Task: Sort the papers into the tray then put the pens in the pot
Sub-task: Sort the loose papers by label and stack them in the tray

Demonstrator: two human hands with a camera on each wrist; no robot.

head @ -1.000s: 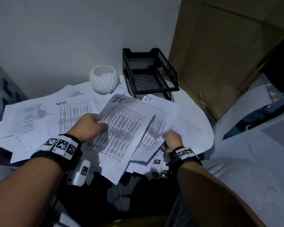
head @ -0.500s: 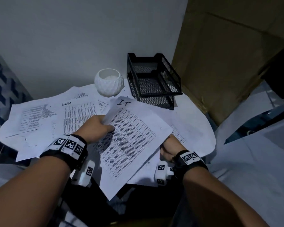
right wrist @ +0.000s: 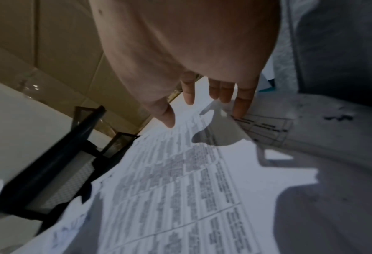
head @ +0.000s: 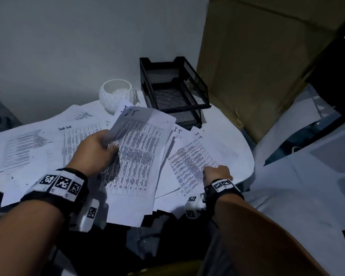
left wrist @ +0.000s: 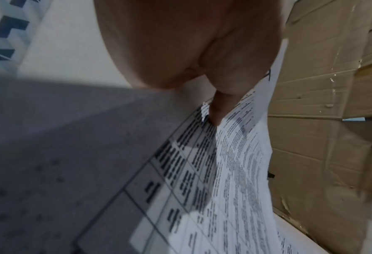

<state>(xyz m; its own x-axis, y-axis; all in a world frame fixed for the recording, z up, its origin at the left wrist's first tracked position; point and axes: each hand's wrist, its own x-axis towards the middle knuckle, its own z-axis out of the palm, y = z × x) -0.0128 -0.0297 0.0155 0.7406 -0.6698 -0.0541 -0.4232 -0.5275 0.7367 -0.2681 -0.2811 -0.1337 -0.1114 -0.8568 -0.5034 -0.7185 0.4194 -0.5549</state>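
My left hand point(head: 100, 150) grips a sheaf of printed sheets marked "IT" point(head: 139, 154), held tilted above the table; its thumb point(left wrist: 219, 106) pinches the top sheet's edge. My right hand point(head: 217, 172) hovers with straight, spread fingers point(right wrist: 189, 96) over a loose "IT" sheet point(head: 189, 156) lying on the table's right side and holds nothing. The black mesh two-tier tray point(head: 175, 90) stands at the back with both tiers bare. To its left sits the white faceted pot point(head: 118, 96). More printed papers point(head: 28, 148) cover the table's left half. No pens show.
The round white table point(head: 237, 148) is small, with its edge close by my right wrist. A large cardboard sheet point(head: 257, 66) leans at the right behind the tray. The grey wall is close behind the pot and tray.
My right hand let go of the sheaf and moved right over a loose sheet on the table. My left hand kept the sheets and raised them towards the pot.
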